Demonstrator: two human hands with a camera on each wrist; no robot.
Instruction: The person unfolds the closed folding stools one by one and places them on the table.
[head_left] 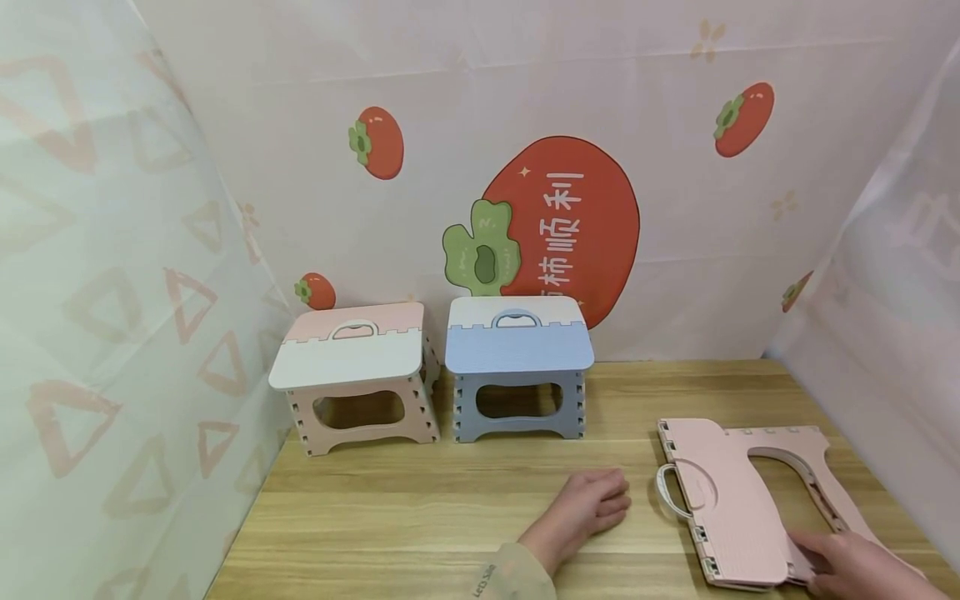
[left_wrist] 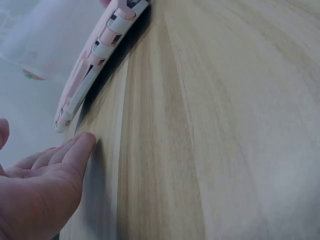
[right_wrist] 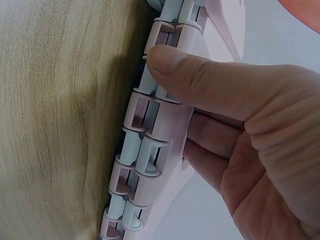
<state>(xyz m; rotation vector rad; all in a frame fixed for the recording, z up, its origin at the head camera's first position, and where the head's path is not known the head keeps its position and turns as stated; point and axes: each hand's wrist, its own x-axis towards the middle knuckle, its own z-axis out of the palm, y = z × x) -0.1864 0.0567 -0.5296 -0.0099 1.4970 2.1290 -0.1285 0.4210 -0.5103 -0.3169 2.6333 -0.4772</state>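
A pink folding stool lies partly folded at the right of the table, its white carry handle facing left and a leg panel stretching out to the right. My right hand grips the stool's near right part. In the right wrist view the thumb lies across the hinge row, with fingers curled behind the pink panel. My left hand hovers or rests close to the wood, left of the stool and apart from it; its fingers look relaxed with nothing in them.
Two unfolded stools stand at the back: one with a pink and pale top, beside it a blue and white one. The wooden table is bounded by a printed cloth behind and cloth sides.
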